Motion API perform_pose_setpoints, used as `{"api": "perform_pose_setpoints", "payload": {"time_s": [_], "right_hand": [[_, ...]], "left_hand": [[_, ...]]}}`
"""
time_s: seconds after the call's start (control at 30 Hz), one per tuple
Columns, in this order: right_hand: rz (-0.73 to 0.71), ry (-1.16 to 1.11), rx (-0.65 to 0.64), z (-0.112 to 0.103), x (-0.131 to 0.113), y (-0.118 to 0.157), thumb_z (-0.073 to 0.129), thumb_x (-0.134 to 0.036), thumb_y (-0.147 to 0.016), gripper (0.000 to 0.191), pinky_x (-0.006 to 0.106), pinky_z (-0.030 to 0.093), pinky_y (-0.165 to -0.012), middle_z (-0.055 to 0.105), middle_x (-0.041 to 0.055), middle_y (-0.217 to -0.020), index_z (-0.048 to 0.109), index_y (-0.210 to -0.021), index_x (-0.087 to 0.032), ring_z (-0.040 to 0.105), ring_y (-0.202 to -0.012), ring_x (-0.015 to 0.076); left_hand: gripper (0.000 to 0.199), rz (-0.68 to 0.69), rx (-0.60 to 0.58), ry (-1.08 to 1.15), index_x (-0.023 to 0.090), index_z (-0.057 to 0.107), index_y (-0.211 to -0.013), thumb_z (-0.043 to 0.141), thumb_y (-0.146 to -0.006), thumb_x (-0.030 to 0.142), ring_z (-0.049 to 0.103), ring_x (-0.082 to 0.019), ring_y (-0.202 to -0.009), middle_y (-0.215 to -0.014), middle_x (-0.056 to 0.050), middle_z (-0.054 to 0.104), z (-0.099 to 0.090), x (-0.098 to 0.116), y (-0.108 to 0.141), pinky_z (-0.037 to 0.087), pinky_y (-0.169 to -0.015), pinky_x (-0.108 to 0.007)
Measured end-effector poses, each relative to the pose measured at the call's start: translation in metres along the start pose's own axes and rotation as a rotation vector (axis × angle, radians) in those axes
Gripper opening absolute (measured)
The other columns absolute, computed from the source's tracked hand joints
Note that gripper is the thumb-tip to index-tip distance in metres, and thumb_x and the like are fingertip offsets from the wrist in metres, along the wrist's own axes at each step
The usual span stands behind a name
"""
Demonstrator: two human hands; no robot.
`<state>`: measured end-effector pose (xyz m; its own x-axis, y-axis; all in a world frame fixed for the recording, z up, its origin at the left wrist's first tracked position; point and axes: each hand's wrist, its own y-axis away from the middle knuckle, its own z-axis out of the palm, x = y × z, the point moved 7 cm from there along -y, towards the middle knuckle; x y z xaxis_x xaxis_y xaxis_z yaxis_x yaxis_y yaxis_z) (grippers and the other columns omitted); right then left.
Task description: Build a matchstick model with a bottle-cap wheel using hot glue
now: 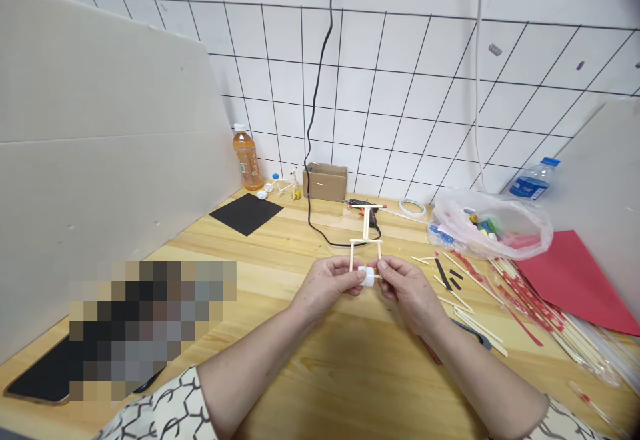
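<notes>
Above the middle of the table, both hands are closed on one small build: a frame of thin wooden sticks [367,225] with a white bottle cap [369,277] at its near end. My left hand [329,285] pinches the white cap and the lower left stick between thumb and fingers. Beside the cap, my right hand [406,287] grips the frame's lower right corner, where a short stick meets the side stick. A narrow stem rises from the frame's crossbar to a red-tipped crosspiece at the far end. The fingertips partly hide the joints near the cap.
Behind the frame lies a glue gun [371,216] with a black cord [320,233]. Scissors [473,333], loose sticks [480,330] and a plastic bag of caps [493,227] are on the right. A black sheet [247,214], cardboard box [325,183] and orange drink bottle [247,160] stand farther back.
</notes>
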<state>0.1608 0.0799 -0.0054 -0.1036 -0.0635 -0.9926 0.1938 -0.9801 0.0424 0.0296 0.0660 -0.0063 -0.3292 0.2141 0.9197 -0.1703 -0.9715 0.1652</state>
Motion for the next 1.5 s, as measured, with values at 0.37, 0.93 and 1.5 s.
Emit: {"api": "perform_pose_setpoints", "payload": {"time_s": [0.37,0.93,1.5], "right_hand": [[0.014,0.0,0.003,0.001,0.001,0.001,0.065,-0.046,-0.07,0.032,0.022,0.019,-0.044,0.042,-0.0059,-0.049,0.065,-0.079,-0.015,0.029,-0.045,0.0064],[0.115,-0.023,0.016,0.005,0.011,0.003,0.069,-0.046,-0.062,0.035,0.021,0.018,-0.042,0.04,-0.0072,-0.047,0.063,-0.079,-0.015,0.028,-0.043,0.0062],[0.229,-0.012,-0.088,0.022,0.026,0.015,0.071,-0.046,-0.061,0.035,0.021,0.014,-0.041,0.039,-0.0074,-0.043,0.064,-0.073,-0.014,0.027,-0.04,0.0043]], "left_hand": [[0.043,-0.018,0.008,-0.009,0.009,0.067,-0.08,0.082,-0.048,0.034,0.056,-0.01,-0.057,-0.068,-0.004,0.067,0.0,-0.001,0.0,0.046,-0.059,-0.023],[0.038,-0.105,-0.012,-0.069,0.01,0.07,-0.079,0.072,-0.06,0.043,0.058,-0.014,-0.063,-0.071,-0.008,0.067,-0.012,-0.012,-0.007,0.046,-0.062,-0.026],[0.035,-0.117,0.027,-0.114,0.009,0.071,-0.072,0.076,-0.053,0.038,0.051,-0.009,-0.052,-0.058,-0.003,0.061,-0.033,-0.006,0.009,0.042,-0.056,-0.024]]}}
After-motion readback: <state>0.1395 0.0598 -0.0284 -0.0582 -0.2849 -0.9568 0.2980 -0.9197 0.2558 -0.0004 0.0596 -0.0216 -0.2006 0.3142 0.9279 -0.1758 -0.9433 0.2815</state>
